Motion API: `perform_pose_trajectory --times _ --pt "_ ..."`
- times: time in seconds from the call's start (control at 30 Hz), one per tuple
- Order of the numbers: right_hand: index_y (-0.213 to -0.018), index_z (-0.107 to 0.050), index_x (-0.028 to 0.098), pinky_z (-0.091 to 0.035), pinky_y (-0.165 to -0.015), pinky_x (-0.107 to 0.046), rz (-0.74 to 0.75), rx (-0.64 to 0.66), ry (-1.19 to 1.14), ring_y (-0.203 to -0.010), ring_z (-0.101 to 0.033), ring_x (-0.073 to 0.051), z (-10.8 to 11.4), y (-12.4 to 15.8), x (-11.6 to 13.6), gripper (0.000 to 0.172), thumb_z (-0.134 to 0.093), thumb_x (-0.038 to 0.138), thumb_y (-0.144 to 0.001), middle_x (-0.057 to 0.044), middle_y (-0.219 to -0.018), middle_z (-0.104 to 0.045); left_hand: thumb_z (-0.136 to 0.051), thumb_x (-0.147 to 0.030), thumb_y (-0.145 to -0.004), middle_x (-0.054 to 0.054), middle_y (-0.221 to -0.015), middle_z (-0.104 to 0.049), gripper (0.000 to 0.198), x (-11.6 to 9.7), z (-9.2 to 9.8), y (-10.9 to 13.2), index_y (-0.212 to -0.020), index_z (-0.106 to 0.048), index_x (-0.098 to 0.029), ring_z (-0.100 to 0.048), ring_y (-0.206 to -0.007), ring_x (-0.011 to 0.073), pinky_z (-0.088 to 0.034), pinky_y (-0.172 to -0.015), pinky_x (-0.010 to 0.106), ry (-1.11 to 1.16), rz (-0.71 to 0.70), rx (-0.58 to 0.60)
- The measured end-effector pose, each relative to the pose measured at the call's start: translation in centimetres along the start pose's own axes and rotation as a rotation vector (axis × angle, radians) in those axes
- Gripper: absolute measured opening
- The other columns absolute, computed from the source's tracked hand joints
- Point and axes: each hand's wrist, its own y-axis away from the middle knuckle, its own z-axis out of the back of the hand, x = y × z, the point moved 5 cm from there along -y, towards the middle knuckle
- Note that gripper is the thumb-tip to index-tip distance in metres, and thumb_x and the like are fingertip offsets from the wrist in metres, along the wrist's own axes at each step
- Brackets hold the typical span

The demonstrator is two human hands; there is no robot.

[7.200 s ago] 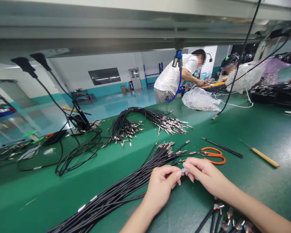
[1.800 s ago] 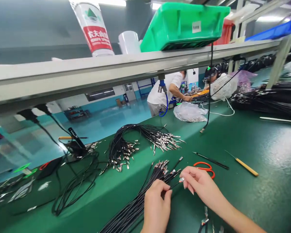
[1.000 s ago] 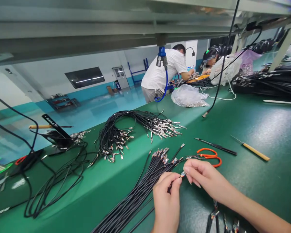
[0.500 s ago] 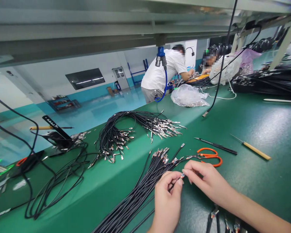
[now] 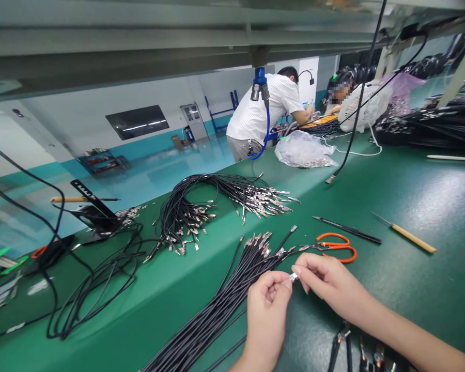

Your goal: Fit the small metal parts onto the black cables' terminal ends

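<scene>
A small shiny metal connector (image 5: 293, 277) shows between the fingertips of my two hands. My left hand (image 5: 269, 310) is closed in a pinch behind it, and the black cable it belongs to is mostly hidden in those fingers. From the other side, my right hand (image 5: 325, 279) pinches the connector's tip with thumb and forefinger. Beneath and left of my hands lies a bundle of black cables (image 5: 213, 315) with metal ends. Orange-handled scissors (image 5: 339, 248) rest just beyond my right hand.
Tweezers (image 5: 349, 231) and a wooden-handled awl (image 5: 413, 239) lie to the right. A second cable bundle (image 5: 178, 206) curves farther back, near a plastic bag (image 5: 304, 150). A black cable (image 5: 351, 144) hangs from above. Another person (image 5: 261, 113) bends over work across the table.
The view has shifted slightly. My hands stay together at the connector, which now shows a brighter, more silvery face; the cable by my left fingers is less visible.
</scene>
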Motion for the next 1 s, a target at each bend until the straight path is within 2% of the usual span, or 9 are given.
perform_pose_trajectory --times 0.13,0.27,0.47,0.57,0.7,1.0 --pt "-0.058 -0.044 0.018 -0.03 -0.051 -0.02 -0.004 -0.002 -0.013 -0.053 -0.04 -0.01 0.05 0.1 0.03 0.028 -0.042 0.026 -0.085 0.004 -0.054 -0.043 -0.06 -0.028 -0.071 0.002 -0.064 -0.055 0.017 0.04 0.1 0.13 -0.073 -0.061 -0.011 -0.046 -0.061 0.0114 -0.038 -0.059 0.02 -0.008 0.03 -0.008" --pt "-0.058 -0.044 0.018 -0.03 -0.051 -0.02 -0.003 -0.015 -0.014 -0.052 -0.04 -0.01 0.14 -0.02 0.03 0.028 -0.042 0.026 -0.085 0.005 -0.053 -0.042 -0.059 -0.028 -0.072 0.003 -0.068 -0.057 0.017 0.06 0.06 0.11 -0.076 -0.06 -0.011 -0.049 -0.065 0.0124 -0.04 -0.061 0.02 -0.019 0.021 0.004" --pt "-0.059 -0.043 0.018 -0.032 -0.052 -0.021 0.001 -0.047 -0.025 -0.054 -0.042 -0.01 0.48 -0.11 0.11 0.029 -0.04 0.026 -0.086 0.004 -0.056 -0.043 -0.058 -0.019 -0.071 0.004 -0.076 -0.057 0.006 -0.71 -0.07 -0.23 -0.076 -0.058 -0.015 -0.054 -0.072 0.0143 -0.044 -0.065 0.021 -0.128 -0.139 -0.017" --pt "-0.069 -0.047 0.019 -0.034 -0.056 -0.021 0.058 -0.056 0.014 -0.059 -0.045 -0.011 0.63 0.07 0.48 0.021 -0.039 0.026 -0.087 0.002 -0.063 -0.047 -0.056 -0.021 -0.073 0.004 -0.074 -0.057 0.007 -0.86 0.0 -0.24 -0.072 -0.06 -0.015 -0.054 -0.07 0.0145 -0.044 -0.063 0.021 -0.166 -0.174 -0.038" --pt "-0.071 -0.047 0.019 -0.035 -0.06 -0.022 0.144 -0.044 0.105 -0.063 -0.046 -0.012 0.63 0.06 0.78 0.02 -0.039 0.025 -0.088 0.001 -0.067 -0.05 -0.057 -0.023 -0.072 0.005 -0.072 -0.058 0.011 -0.74 0.11 -0.21 -0.072 -0.063 -0.014 -0.052 -0.065 0.0142 -0.042 -0.06 0.022 -0.176 -0.13 -0.026" --pt "-0.055 -0.036 0.019 -0.029 -0.052 -0.022 0.018 -0.055 0.153 -0.05 -0.04 -0.011 0.44 -0.44 0.09 0.035 -0.035 0.031 -0.088 0.004 -0.051 -0.04 -0.059 -0.024 -0.071 0.001 -0.061 -0.051 0.012 -0.34 -0.2 -0.29 -0.069 -0.065 -0.013 -0.039 -0.051 0.0082 -0.03 -0.048 0.02 -0.116 -0.04 0.074"
